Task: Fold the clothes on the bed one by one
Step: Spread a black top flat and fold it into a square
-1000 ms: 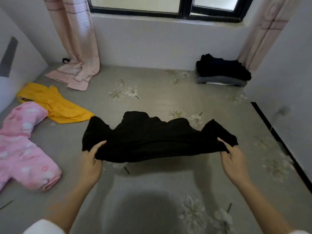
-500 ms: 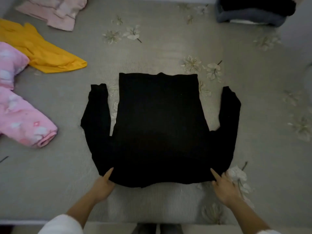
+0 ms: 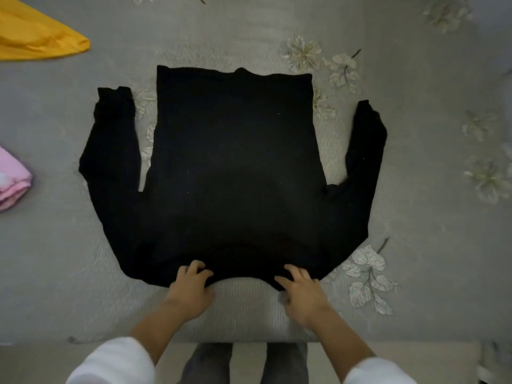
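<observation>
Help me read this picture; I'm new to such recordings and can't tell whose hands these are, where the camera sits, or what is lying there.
There is no machine here: a person wears one camera on the head, looking down over their own arms. The left hand and the right hand rest on the near edge of a black long-sleeved sweater. It lies spread flat, not yet folded, sleeves out to each side, on a grey bedspread printed with pale flowers. Whether the fingers pinch the cloth or only press it, I cannot tell. At the left edge you see part of a yellow garment and a corner of a pink garment, both apart from the sweater.
</observation>
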`<act>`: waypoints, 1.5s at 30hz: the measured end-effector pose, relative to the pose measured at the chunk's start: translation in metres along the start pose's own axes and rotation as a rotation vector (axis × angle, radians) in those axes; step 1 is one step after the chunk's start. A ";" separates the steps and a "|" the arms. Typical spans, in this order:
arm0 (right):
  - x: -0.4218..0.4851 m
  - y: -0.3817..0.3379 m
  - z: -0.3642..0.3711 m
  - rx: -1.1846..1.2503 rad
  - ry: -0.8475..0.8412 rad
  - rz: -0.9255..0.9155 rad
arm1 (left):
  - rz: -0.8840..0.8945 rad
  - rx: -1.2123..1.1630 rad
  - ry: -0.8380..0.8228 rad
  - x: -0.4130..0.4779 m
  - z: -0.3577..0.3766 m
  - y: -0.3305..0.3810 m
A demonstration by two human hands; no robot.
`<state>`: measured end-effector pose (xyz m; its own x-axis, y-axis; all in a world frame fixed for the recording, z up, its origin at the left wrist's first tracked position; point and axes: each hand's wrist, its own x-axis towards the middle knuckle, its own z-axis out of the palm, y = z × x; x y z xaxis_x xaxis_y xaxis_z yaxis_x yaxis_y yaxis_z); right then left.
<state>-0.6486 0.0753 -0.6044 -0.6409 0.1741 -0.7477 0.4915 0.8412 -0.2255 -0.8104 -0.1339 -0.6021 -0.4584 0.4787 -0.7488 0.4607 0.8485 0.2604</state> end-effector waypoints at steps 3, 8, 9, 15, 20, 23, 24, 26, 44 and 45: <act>0.007 0.014 -0.013 0.314 -0.040 -0.031 | -0.125 0.022 0.002 0.004 -0.004 0.022; 0.022 0.086 -0.074 0.875 0.363 0.232 | -0.068 -0.166 0.397 0.034 -0.001 0.090; 0.025 0.105 -0.086 0.981 0.453 0.301 | -0.020 -0.181 0.447 0.043 0.002 0.108; 0.063 0.207 -0.135 1.010 0.722 0.468 | 0.126 -0.085 0.461 0.112 0.033 0.202; 0.103 0.237 -0.167 1.171 0.712 0.434 | 0.029 0.028 0.415 0.131 0.053 0.215; 0.127 0.240 -0.194 1.265 0.634 0.434 | 0.021 0.027 0.354 0.132 0.053 0.215; 0.131 0.238 -0.203 1.264 0.651 0.450 | 0.015 0.017 0.342 0.133 0.052 0.215; 0.138 0.224 -0.224 1.297 0.778 0.438 | 0.007 0.017 0.318 0.133 0.049 0.217; 0.199 0.141 -0.224 0.920 0.503 0.171 | -0.008 -0.009 0.205 0.130 0.036 0.222; 0.203 0.134 -0.224 0.879 0.511 0.161 | -0.011 -0.008 0.194 0.130 0.035 0.222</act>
<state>-0.8450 0.3385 -0.6468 -0.6024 0.6213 -0.5011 0.7201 0.1522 -0.6770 -0.7407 0.1085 -0.6631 -0.6016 0.5034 -0.6202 0.4496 0.8552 0.2580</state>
